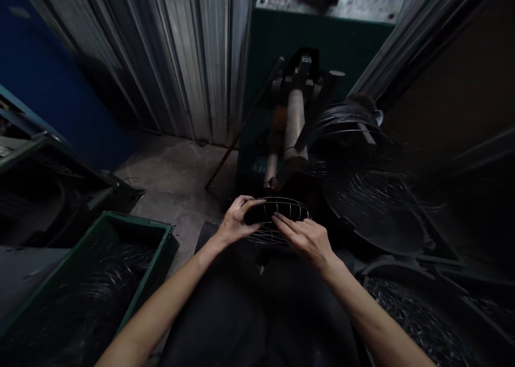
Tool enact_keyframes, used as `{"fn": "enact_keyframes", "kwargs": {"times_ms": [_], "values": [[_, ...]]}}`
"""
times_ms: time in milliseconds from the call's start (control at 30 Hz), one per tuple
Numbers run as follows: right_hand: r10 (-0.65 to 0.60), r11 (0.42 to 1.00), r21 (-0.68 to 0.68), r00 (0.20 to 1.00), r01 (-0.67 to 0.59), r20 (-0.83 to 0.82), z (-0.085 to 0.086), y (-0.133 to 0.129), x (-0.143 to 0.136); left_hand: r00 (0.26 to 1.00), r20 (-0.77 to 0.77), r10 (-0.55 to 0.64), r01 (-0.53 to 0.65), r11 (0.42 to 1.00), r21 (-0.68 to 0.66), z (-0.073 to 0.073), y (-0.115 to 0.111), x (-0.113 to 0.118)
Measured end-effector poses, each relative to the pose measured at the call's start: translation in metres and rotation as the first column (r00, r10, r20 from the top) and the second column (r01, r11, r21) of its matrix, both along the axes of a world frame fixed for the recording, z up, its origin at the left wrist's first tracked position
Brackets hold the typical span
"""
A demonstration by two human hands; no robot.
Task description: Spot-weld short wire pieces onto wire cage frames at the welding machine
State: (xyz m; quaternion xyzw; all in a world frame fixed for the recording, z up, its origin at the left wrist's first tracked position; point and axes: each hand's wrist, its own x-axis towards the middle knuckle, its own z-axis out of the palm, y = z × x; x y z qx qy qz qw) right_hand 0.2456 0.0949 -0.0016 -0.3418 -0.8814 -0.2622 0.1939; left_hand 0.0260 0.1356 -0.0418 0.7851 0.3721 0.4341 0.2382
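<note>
Between my hands is a round basket-like frame of thin metal wire, held above my lap in front of the machine. My left hand grips its left side, thumb and fingers curled around the rim. On the right side, my right hand holds the frame with its index finger stretched over the wires toward the middle. The machine's metal arms stand just beyond the frame. Its lower edge is partly hidden in shadow.
A green crate with many wire rings stands at my left. To my right are a round dark tray with loose wire and a container of small metal pieces. A coil of wire sits beside the machine. Corrugated metal wall lies behind.
</note>
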Motion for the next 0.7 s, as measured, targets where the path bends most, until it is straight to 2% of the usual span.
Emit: {"fn": "enact_keyframes", "kwargs": {"times_ms": [267, 500, 700], "values": [[-0.013, 0.997, 0.074, 0.999, 0.010, 0.039, 0.007, 0.004, -0.003, 0.999, 0.051, 0.005, -0.005, 1.000, 0.001, -0.002, 0.010, 0.004], [-0.010, 0.993, 0.116, 1.000, 0.007, 0.027, -0.003, 0.008, -0.003, 0.999, 0.039, -0.017, 0.015, 0.999, 0.051, -0.010, 0.020, 0.006], [-0.008, 0.992, 0.125, 0.999, 0.002, 0.045, -0.003, 0.005, -0.003, 0.999, 0.041, -0.002, 0.000, 0.999, 0.040, -0.005, 0.015, 0.004]]}}
